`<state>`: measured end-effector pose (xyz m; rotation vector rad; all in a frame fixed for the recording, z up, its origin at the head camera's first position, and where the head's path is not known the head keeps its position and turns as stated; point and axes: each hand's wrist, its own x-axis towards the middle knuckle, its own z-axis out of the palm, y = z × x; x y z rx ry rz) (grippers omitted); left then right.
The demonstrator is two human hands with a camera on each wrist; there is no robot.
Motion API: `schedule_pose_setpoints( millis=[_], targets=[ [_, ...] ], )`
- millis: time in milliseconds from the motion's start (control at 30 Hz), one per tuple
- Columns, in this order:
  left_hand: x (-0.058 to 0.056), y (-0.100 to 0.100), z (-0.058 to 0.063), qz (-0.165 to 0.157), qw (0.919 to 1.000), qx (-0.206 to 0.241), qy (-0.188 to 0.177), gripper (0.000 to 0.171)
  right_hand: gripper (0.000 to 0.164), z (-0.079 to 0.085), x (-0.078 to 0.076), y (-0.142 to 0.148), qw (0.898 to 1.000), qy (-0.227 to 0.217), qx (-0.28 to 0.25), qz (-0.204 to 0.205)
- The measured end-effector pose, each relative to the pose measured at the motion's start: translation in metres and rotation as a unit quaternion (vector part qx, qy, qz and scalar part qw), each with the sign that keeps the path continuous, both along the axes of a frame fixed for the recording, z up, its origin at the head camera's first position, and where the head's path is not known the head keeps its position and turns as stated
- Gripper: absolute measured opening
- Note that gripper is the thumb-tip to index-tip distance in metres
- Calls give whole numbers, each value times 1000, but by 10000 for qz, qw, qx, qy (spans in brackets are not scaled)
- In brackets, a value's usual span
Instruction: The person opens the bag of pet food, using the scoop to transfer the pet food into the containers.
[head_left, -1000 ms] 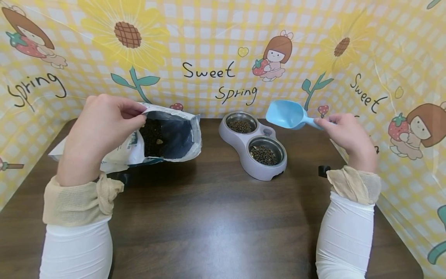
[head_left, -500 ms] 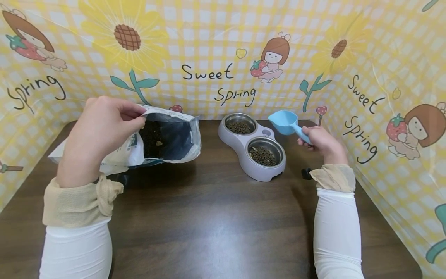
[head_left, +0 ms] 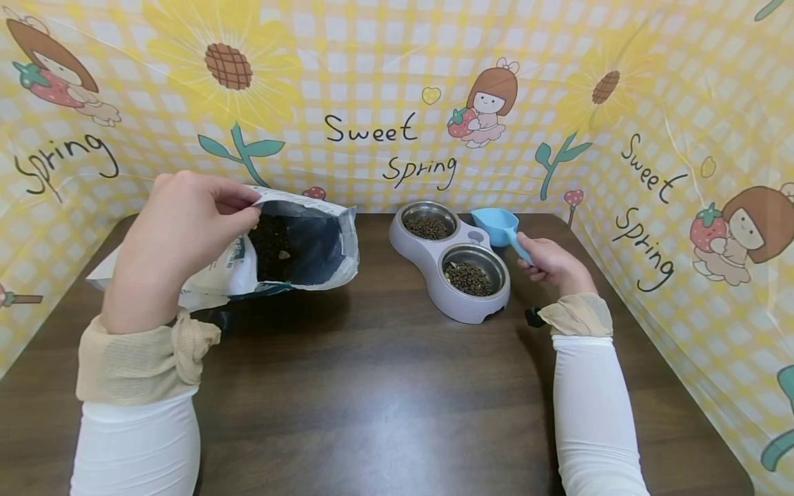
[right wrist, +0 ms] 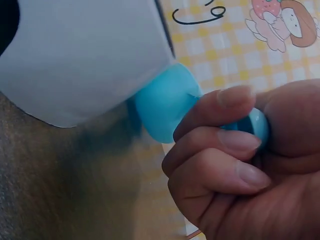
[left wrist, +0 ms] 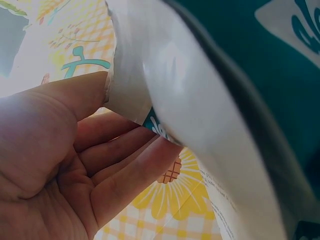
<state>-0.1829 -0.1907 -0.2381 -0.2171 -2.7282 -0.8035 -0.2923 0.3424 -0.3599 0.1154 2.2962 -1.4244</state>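
My left hand (head_left: 180,241) pinches the upper edge of an opened white and teal bag (head_left: 217,275). The bag lies on its side, its mouth facing right, with dark brown pellets (head_left: 269,248) and a few lighter bits inside. In the left wrist view the thumb and fingertips grip the bag's edge. My right hand (head_left: 554,263) holds a light blue scoop (head_left: 496,224) by its handle, with the fingers curled round it in the right wrist view. The scoop's head is right behind the double pet bowl (head_left: 428,269), close to its right side.
Two steel bowls sit in the lilac stand, the rear bowl (head_left: 428,227) and the front bowl (head_left: 474,275), both holding brown kibble. Everything rests on a dark wooden table (head_left: 372,386). A yellow checked cloth (head_left: 372,62) with cartoon prints stands as a wall behind and beside it.
My right hand has moved left and down with the scoop, bringing it from the right side to just beside the double bowl. The left hand and bag have stayed put.
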Motion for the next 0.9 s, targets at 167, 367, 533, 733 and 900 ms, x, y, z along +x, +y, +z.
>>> schedule_pose_setpoints(
  millis=[167,367,533,733,900],
  targets=[
    [1,-1,-1,-4,10000,3,-29,27,36,-2,-1,-6,9953,133,907,297],
    [0,-1,-1,-23,10000,-20,8,27,27,-4,0,-9,9766,312,2060,533],
    [-1,-1,-1,-32,10000,-27,66,27,24,-4,3,-11,9678,279,2442,540],
    [-1,0,0,-33,10000,-18,44,27,36,-2,-2,-8,9631,318,2641,416],
    [-1,-1,0,-23,10000,-9,0,28,49,-40,-45,24,9588,326,2792,408]
  ],
)
